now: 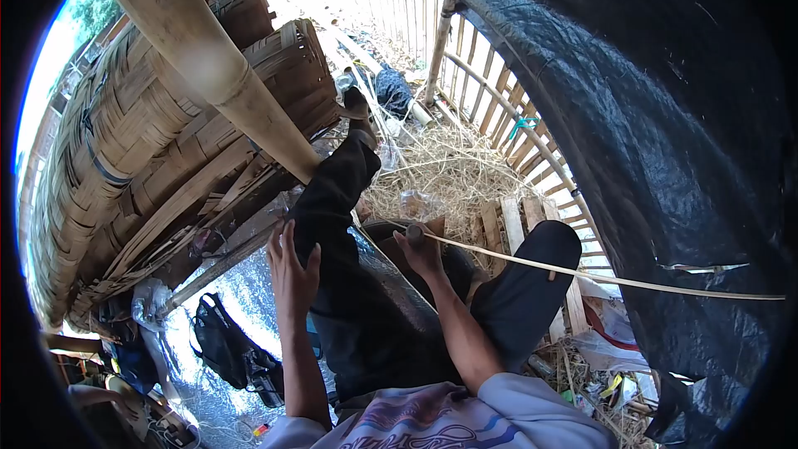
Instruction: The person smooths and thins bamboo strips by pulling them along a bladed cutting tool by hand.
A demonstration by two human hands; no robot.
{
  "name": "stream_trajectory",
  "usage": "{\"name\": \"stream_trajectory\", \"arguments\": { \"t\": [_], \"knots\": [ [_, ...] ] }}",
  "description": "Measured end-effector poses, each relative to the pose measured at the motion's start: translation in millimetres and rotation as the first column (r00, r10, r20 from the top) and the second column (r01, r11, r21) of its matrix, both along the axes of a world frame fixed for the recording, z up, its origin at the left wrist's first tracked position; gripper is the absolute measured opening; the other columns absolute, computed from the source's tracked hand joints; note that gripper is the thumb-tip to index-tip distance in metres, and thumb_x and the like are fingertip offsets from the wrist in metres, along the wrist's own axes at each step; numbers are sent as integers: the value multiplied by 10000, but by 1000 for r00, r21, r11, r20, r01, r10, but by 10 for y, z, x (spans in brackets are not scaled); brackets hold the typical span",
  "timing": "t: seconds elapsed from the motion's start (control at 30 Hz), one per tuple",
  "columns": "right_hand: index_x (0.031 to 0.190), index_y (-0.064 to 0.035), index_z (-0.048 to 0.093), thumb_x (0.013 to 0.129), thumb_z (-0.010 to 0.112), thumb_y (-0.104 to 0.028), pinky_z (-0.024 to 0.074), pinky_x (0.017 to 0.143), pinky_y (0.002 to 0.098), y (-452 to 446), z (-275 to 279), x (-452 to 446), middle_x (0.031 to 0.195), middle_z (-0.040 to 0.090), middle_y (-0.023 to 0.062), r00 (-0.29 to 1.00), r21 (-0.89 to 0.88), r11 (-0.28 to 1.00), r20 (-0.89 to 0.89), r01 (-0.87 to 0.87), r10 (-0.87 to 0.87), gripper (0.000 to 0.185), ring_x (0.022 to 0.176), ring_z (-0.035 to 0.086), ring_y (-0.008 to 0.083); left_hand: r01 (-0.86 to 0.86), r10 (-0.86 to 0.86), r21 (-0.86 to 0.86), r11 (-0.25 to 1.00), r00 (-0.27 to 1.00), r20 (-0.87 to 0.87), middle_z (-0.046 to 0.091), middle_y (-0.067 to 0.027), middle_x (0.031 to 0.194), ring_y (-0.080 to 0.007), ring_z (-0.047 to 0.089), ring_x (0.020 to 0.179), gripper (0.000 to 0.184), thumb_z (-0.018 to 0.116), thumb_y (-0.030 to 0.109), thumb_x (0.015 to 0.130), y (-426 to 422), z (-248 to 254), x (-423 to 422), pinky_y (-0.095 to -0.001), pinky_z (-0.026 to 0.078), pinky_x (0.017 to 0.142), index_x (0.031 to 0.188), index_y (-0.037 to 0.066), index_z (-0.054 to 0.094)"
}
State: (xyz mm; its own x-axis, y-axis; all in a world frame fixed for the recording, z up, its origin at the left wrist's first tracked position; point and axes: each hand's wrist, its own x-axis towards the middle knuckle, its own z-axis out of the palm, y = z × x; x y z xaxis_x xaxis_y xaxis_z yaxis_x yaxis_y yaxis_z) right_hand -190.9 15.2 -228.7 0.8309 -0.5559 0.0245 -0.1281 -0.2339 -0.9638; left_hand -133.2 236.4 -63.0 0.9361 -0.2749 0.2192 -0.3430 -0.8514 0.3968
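Note:
My right hand (422, 256) is closed around a tool's handle (415, 234), whose round end faces me; the rest of the tool is hidden. A long, thin pale strip (615, 280), like split bamboo, runs from beside this hand across my bent right knee to the far right. I cannot tell whether the hand also grips it. My left hand (293, 273) is open beside my left thigh, fingers spread, with nothing visible in it. My left leg (332, 191) stretches forward.
A thick bamboo pole (208, 66) slants down in front of stacked woven bamboo panels (133, 141) at left. Shavings (449, 166) cover the ground ahead. Black sheeting (665, 133) hangs beside a slatted fence (490, 75). A black bag (224, 341) lies lower left, near another person's arm (104, 397).

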Motion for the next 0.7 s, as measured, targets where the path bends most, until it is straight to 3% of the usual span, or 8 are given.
{"name": "stream_trajectory", "arguments": {
  "t": [0.07,0.13,0.27,0.33,0.43,0.6,0.67,0.7],
  "knots": [
    [818,-49,563,825,740,-217,420,598,279,33,71,-16,677,511,-5,999,30,1000,33,9,-10,244,644,466,96,-47,38,-107,993,996,-81,324,-263,1417,-448,382,1279,692,666,247,856,-23,-234,-70,-490,366,1044,1434,108,313],
    [834,-51,570,823,742,-215,424,607,271,25,90,-24,692,522,-5,1000,12,1000,31,-4,4,238,661,478,90,-117,85,-190,975,982,-171,252,-339,1430,-514,300,1313,854,695,300,837,-98,-314,-84,-518,372,1032,1496,153,173],
    [859,-66,603,822,729,-304,483,665,321,42,68,-36,766,632,69,1000,33,999,-5,-29,29,271,729,605,156,-131,133,-199,971,991,-4,267,-326,1430,-508,327,1301,710,664,287,863,-267,-407,128,-517,352,1049,1457,153,299],
    [859,-65,604,823,727,-304,484,669,319,47,35,-19,771,635,69,1000,36,999,3,-30,30,272,734,607,157,-99,103,-28,995,982,156,382,-277,1382,-459,391,1272,468,596,221,898,-282,-472,279,-502,343,1058,1340,129,472],
    [863,-63,607,823,726,-302,484,680,316,47,24,-19,788,640,72,999,61,997,-2,-38,38,270,750,607,158,6,-5,-7,1000,986,165,511,-169,1301,-398,445,1229,295,537,141,903,-247,-493,524,-486,344,1050,1194,123,583],
    [953,-29,613,818,742,-254,476,684,287,19,31,8,811,626,46,996,55,995,3,-85,85,293,765,579,124,66,-62,-82,994,996,59,570,-51,1243,-329,462,1220,272,545,130,868,-312,-379,620,-472,315,1058,1130,154,613],
    [987,-77,637,845,661,-370,511,757,375,19,56,5,904,672,126,987,-76,990,-120,-116,107,326,923,652,287,95,-93,-25,995,992,84,570,-24,1247,-305,458,1232,270,561,150,859,-323,-369,481,-494,284,1073,1121,168,620],
    [987,-77,637,845,661,-370,511,757,375,21,84,10,904,672,126,987,-80,990,-116,-118,108,326,923,652,287,130,-141,91,987,983,117,572,-10,1242,-277,449,1247,283,579,180,849,-341,-300,367,-538,231,1087,1129,180,620]
  ]
}}
